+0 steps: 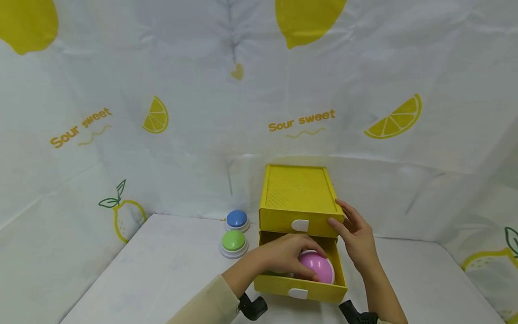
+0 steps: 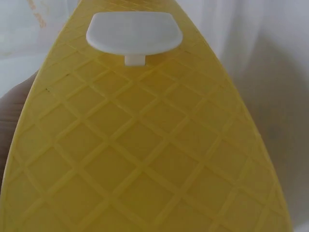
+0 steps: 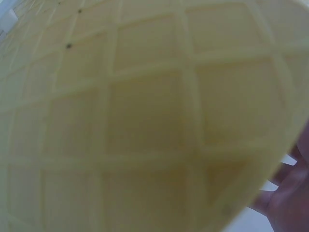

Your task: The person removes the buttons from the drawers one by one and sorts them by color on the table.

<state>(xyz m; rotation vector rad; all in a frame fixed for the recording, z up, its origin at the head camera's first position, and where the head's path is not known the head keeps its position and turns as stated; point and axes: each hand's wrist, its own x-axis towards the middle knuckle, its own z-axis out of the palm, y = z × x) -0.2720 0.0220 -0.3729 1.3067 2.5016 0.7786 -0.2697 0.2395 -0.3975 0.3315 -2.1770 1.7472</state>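
Pink button (image 1: 322, 267) is pinched in the left grip (image 1: 286, 252), inside the pulled-out bottom drawer (image 1: 275, 286); yellow box (image 1: 297, 186) is touched by the right grip (image 1: 358, 235), loosely spread. Loading or unloading, can't be told; release or straight lift seems called for next.

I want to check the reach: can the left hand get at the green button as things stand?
Probably not yet: the left hand holds the pink button, though the green button sits uncovered.
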